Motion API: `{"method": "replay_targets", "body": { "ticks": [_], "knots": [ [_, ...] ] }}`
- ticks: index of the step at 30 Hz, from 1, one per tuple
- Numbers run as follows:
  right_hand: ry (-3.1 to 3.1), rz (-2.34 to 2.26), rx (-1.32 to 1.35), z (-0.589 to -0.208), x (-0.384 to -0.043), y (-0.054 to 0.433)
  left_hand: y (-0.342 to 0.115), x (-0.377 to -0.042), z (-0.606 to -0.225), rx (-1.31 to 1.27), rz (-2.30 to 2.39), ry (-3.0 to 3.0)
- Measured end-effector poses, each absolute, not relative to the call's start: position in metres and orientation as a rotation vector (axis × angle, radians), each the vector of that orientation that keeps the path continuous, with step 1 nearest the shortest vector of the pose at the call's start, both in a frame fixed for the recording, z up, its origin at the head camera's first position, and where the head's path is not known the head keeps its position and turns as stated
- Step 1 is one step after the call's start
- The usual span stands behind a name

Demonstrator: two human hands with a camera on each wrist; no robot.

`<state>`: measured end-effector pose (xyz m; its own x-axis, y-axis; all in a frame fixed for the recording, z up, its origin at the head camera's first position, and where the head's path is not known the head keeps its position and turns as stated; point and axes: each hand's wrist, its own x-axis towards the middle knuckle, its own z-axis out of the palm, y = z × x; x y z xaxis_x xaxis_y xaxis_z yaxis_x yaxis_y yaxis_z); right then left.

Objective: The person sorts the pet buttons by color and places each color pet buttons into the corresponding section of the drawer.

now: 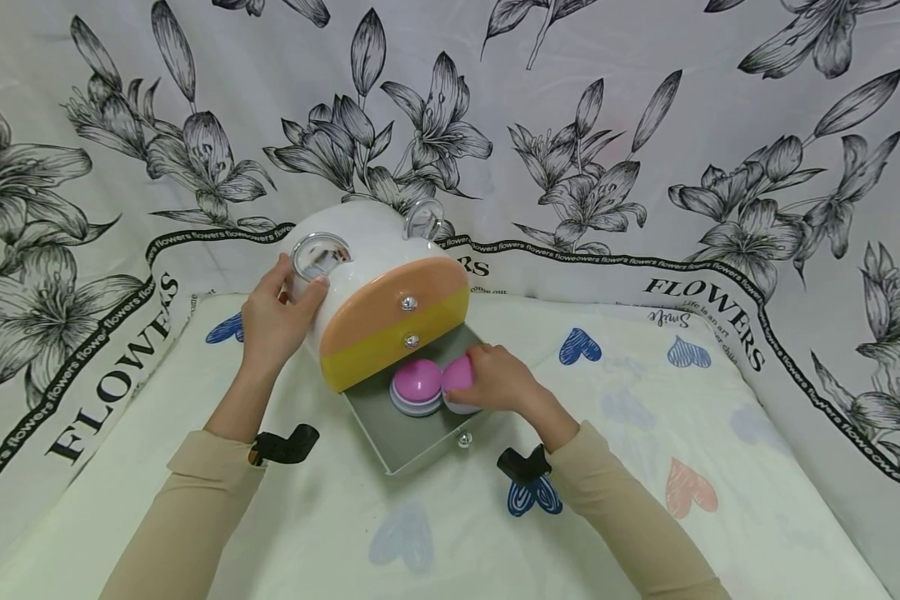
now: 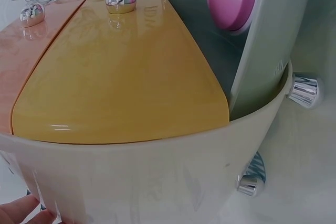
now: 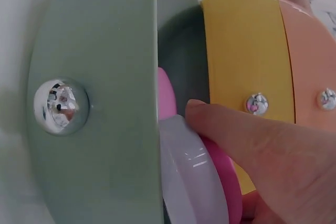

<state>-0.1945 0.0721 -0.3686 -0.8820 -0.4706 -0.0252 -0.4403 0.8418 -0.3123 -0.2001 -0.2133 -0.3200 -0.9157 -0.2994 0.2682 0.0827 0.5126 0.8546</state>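
A white rounded drawer box [image 1: 367, 229] stands tilted toward the left, with an orange drawer [image 1: 375, 298] and a yellow drawer [image 1: 378, 354] closed. Its green bottom drawer [image 1: 401, 446] is pulled out. Inside lie two round cases with pink tops and white bases. One pink case [image 1: 417, 381] sits free; the other case [image 3: 191, 174] is gripped at its side by my right hand [image 1: 501, 379], thumb along its edge in the right wrist view. My left hand [image 1: 281, 321] rests against the box's left side beside a round silver-rimmed ear [image 1: 320, 255]; its fingertips touch the box's side.
A second silver-rimmed ear [image 1: 424, 220] rises from the box's top right. Silver knobs stick out from the drawer fronts, one knob [image 1: 464, 439] on the green drawer. Below lies a pale cloth [image 1: 540, 550] printed with hearts; a flower-printed sheet [image 1: 607, 50] hangs behind.
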Motion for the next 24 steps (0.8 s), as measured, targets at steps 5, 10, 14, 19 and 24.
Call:
{"method": "replay_targets", "body": {
  "ticks": [5, 10, 14, 19, 24],
  "knots": [
    [2.887, -0.453, -0.745, -0.375, -0.198, 0.069, -0.213, -0.201, -0.320, 0.187, -1.379, -2.376],
    [2.867, -0.463, -0.763, -0.382, -0.198, 0.067, -0.213, -0.200, -0.320, 0.191, -1.380, -2.372],
    [2.844, -0.473, -0.771, -0.385, -0.199, 0.066, -0.213, -0.199, -0.319, 0.185, -1.380, -2.366],
    [2.790, -0.518, -0.786, -0.386, -0.199, 0.066, -0.213, -0.199, -0.319, 0.181, -1.379, -2.367],
    [2.735, -0.534, -0.800, -0.386, -0.199, 0.065, -0.212, -0.199, -0.319, 0.175, -1.372, -2.366]
  ]
}}
